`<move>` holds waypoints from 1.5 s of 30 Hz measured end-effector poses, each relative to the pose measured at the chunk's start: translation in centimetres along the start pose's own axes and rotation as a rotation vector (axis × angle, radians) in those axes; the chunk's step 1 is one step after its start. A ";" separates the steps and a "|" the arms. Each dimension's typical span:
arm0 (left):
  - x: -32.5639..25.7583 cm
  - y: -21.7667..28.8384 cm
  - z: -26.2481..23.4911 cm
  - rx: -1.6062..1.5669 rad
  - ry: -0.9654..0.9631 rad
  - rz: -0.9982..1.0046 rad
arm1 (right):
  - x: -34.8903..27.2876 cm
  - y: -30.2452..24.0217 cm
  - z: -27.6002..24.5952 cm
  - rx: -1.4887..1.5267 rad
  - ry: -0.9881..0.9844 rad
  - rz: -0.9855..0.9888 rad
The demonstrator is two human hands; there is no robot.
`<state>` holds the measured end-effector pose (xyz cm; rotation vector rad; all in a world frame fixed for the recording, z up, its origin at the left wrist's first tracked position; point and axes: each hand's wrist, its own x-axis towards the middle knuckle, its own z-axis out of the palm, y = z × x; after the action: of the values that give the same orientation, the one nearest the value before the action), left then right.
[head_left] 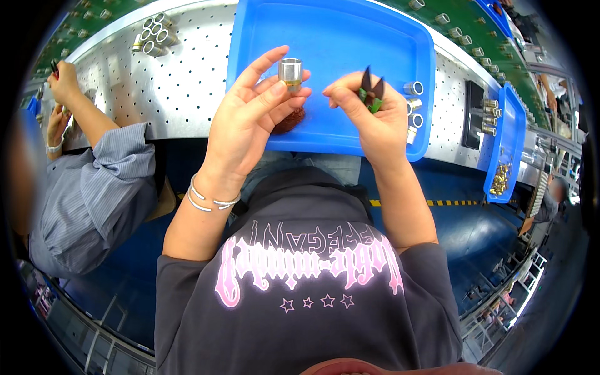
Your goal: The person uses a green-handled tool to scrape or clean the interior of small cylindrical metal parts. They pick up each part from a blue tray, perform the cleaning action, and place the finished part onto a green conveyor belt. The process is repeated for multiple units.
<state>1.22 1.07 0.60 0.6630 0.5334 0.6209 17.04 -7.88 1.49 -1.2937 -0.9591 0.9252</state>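
Far left of the blue tray [359, 37]: A co-worker's striped sleeve [128, 162] leads to a raised hand [65, 84], well apart from the wearer's own.

Metal sleeves [153, 39]: A cluster sits on the perforated bench [194, 78], left of the tray.

Left hand [256, 103]: Above the tray's left half, thumb and fingers pinch the work low on its side; the index finger extends clear.

Silver cylinder [291, 72]: Held upright above the tray, its brass-coloured lower end at the thumb. A light, steady low grip seems best, leaving the upper wall and rim in view.

Reddish-brown mass [290, 120]: Beneath the left hand at the tray's near side, partly hidden.

Right hand [378, 115]: Above the tray's right half, thumb and index fingertips press together; whether anything tiny lies between them cannot be told.

Pointed tool [370, 94]: Black tips and green body rise from the right hand above the tray. Keeping those points turned away from the left fingers looks wise.

Loose cylinders [414, 105]: Lined along the tray's right side; working clear of them should avoid knocks.

Black slab [473, 115]: Flat on the bench, right of the tray.
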 end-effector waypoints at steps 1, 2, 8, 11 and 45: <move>-0.1 0.1 0.2 0.044 -0.002 0.016 | 0.1 -0.4 -0.2 -0.122 -0.019 0.015; -0.2 0.1 0.4 0.117 -0.016 0.045 | 0.2 -1.2 -0.3 -0.245 -0.037 0.030; -0.4 0.3 0.5 0.429 -0.158 0.069 | 2.2 -2.8 -1.4 -0.518 -0.127 -0.220; -0.4 0.1 0.7 0.474 -0.203 0.058 | 3.0 -3.4 -1.9 -0.506 -0.346 -0.111; -0.3 0.6 1.1 0.195 0.010 0.069 | 1.7 -4.4 0.7 -0.510 -0.002 -0.391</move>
<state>1.44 0.81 1.87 0.8654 0.5865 0.6418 17.06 -6.36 5.96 -1.4472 -1.4483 0.3873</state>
